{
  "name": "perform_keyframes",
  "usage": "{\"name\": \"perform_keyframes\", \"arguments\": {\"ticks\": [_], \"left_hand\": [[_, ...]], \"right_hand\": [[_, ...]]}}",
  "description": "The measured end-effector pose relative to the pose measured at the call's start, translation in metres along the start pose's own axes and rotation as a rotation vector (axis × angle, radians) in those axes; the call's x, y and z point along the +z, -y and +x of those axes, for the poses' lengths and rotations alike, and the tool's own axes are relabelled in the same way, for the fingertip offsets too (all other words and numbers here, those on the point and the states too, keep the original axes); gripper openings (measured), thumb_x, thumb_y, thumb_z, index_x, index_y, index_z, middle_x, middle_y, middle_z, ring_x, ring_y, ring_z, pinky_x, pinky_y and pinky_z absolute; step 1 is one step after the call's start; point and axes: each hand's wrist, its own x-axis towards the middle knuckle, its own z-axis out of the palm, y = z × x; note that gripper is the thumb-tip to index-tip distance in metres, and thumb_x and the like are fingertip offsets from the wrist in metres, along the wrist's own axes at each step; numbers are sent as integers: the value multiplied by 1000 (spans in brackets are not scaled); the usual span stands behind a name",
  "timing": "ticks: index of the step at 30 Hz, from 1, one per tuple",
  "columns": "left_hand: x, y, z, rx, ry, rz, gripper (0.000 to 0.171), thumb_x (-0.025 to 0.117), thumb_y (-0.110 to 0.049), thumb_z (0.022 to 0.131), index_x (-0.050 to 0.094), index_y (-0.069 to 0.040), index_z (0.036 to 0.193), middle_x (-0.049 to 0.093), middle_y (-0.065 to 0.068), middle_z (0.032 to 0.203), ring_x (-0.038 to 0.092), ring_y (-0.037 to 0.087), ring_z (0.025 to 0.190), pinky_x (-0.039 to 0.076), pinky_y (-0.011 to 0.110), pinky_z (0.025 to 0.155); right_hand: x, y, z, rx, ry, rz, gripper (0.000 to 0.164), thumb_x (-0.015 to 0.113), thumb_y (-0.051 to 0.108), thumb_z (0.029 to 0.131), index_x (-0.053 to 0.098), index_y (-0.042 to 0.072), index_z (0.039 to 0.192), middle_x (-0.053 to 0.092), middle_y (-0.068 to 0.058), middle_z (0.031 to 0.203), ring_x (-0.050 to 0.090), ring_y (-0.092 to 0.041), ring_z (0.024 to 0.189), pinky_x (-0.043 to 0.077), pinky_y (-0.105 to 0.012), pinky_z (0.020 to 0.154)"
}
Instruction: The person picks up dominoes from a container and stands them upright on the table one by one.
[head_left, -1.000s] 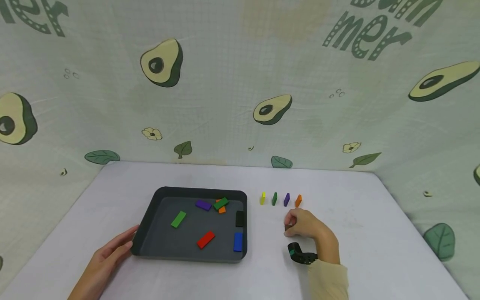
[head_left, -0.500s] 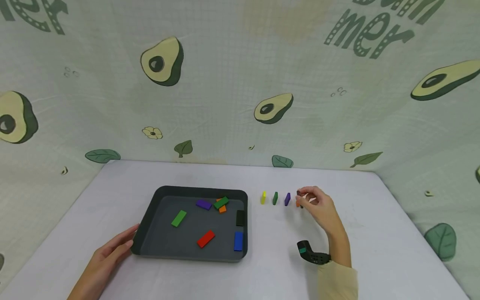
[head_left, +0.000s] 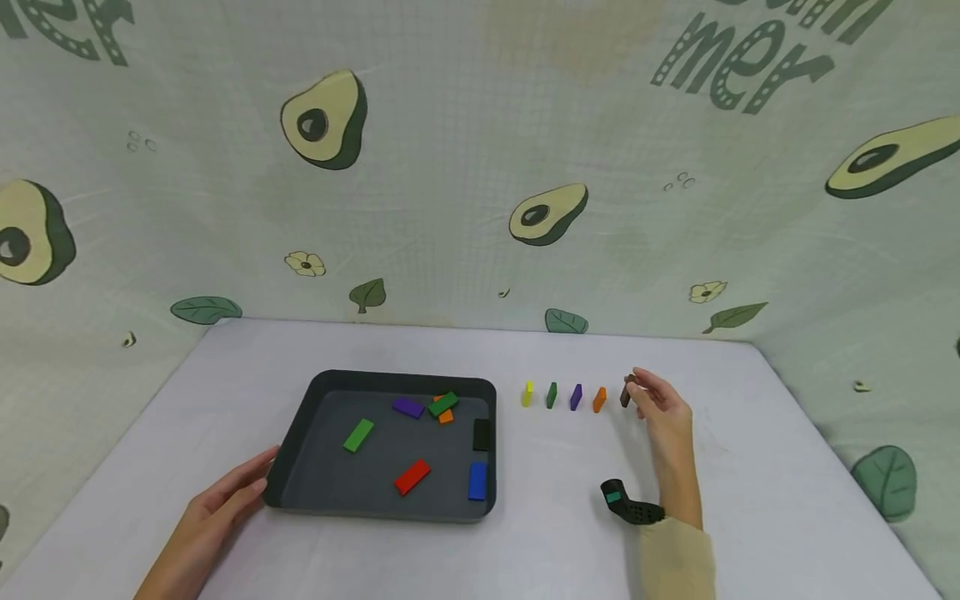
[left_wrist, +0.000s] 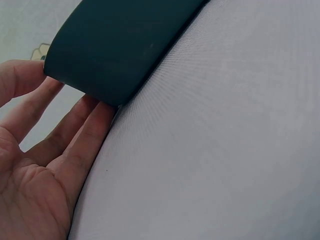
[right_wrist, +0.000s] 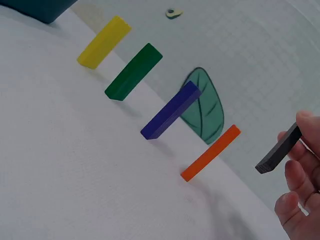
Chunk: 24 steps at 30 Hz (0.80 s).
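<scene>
My right hand (head_left: 666, 410) pinches a black domino (right_wrist: 276, 153) between thumb and fingers, upright and close over the table at the right end of a row. To its left stand an orange domino (right_wrist: 210, 154), a purple domino (right_wrist: 171, 111), a green domino (right_wrist: 134, 72) and a yellow domino (right_wrist: 104, 43), all upright and spaced apart. At the other side, my left hand (head_left: 213, 510) rests with fairly straight fingers against the outer wall of a dark grey tray (left_wrist: 120, 50), at its near left corner.
Inside the tray lie loose dominoes: a light green domino (head_left: 358, 435), a red domino (head_left: 412, 477), a blue domino (head_left: 477, 482), a black one, a purple one, and a green one across an orange one. A printed cloth (head_left: 450, 167) hangs behind the white table (head_left: 360, 558).
My right hand has carried the black domino from beside the tray, back and to the right, past the orange domino to the row's right end. My left hand stays at the tray.
</scene>
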Motion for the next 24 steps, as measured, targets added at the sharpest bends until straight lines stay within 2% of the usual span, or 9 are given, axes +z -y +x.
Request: {"name": "perform_keyframes", "arguments": {"ticks": [5,10,16,24], "left_hand": [[0,-1,0,8,-6,2,51,47,-23,99,32,-7,145,47,-29,129,43,-19,114,44,6,85],[0,-1,0,4,5,2,52,47,-24,99,31,-7,145,47,-29,129,42,-19,114,43,6,86],[0,-1,0,3,6,-2,52,47,-24,99,31,-8,145,46,-30,129,42,-20,114,43,6,86],[0,1,1,12,6,-16,51,46,-22,99,31,-6,145,47,-29,129,43,-19,114,43,6,86]], "right_hand": [[-2,-13,5,30,-2,-82,34,60,8,90,57,-1,123,64,18,91,51,-3,84,43,-12,63],[-3,-23,8,71,24,-128,36,56,9,92,54,1,127,59,18,96,50,-3,87,45,-11,70],[-4,-25,8,66,42,-140,36,55,8,93,52,1,129,57,17,100,50,-2,88,45,-11,72],[-3,-26,8,57,47,-258,35,56,4,91,55,7,126,55,12,96,49,-3,90,42,-10,71]]}}
